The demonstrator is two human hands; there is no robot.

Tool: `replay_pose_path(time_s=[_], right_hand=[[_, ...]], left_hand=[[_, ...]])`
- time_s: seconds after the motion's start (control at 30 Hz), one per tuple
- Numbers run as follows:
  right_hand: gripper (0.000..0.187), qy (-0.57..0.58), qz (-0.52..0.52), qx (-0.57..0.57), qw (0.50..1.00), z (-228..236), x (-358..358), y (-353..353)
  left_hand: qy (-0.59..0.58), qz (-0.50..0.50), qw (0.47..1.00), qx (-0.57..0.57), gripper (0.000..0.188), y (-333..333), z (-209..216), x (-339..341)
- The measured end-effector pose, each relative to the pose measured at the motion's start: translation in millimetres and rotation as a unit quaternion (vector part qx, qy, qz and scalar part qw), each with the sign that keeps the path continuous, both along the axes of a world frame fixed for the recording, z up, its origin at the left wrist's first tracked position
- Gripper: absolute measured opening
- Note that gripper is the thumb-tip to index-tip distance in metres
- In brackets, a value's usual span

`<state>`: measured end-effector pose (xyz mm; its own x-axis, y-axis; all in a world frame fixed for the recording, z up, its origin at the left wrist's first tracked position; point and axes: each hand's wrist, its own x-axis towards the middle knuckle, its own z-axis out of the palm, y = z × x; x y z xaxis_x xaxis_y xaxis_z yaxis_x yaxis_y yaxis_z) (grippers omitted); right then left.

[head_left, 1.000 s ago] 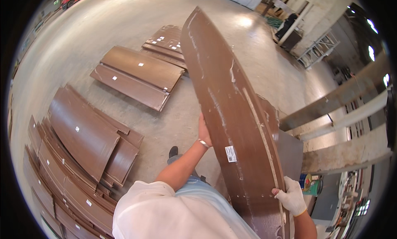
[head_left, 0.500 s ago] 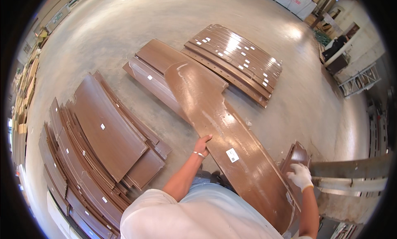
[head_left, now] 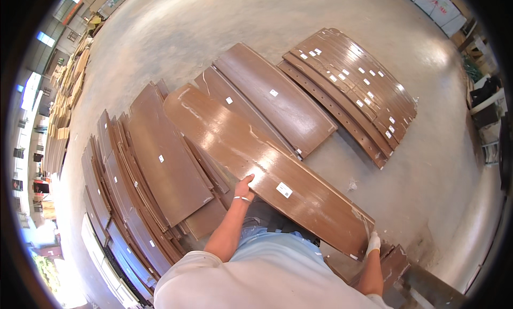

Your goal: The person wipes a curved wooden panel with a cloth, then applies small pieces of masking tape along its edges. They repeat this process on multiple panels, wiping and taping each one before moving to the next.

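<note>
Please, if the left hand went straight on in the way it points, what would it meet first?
Most likely the brown panel that the left hand touches; whether it would slide underneath is unclear here.

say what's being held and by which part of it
A panel: left grip on its near long edge, right grip at its right end.

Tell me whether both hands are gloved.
No, the left hand gripping the panel is bare, while the right hand is gloved in white.
</note>
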<state>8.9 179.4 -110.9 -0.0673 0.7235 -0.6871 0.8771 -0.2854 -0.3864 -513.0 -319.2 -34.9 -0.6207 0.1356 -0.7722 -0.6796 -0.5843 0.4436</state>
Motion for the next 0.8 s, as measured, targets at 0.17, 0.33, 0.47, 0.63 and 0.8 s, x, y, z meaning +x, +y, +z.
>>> replay_pose_path(time_s=[0.17,0.33,0.47,0.63,0.8], right_hand=[[0.060,0.055,-0.222,-0.112,0.967,-29,-138,-22],[0.065,0.090,-0.271,-0.072,0.956,-66,-257,-89],[0.070,0.059,-0.335,-0.063,0.938,-98,-345,-166],[0.071,-0.006,-0.418,-0.037,0.908,-174,-441,-252],[0.069,0.059,-0.524,-0.069,0.847,-248,-500,-322]], left_hand=[[0.008,0.070,0.995,-0.070,0.042,-24,-1,-81],[-0.089,0.107,0.985,-0.104,0.043,-62,-78,-196],[-0.115,0.095,0.972,-0.181,0.053,-89,-163,-298],[-0.136,0.051,0.946,-0.290,0.058,-113,-271,-404],[-0.141,-0.007,0.965,-0.220,0.060,-156,-346,-489]])
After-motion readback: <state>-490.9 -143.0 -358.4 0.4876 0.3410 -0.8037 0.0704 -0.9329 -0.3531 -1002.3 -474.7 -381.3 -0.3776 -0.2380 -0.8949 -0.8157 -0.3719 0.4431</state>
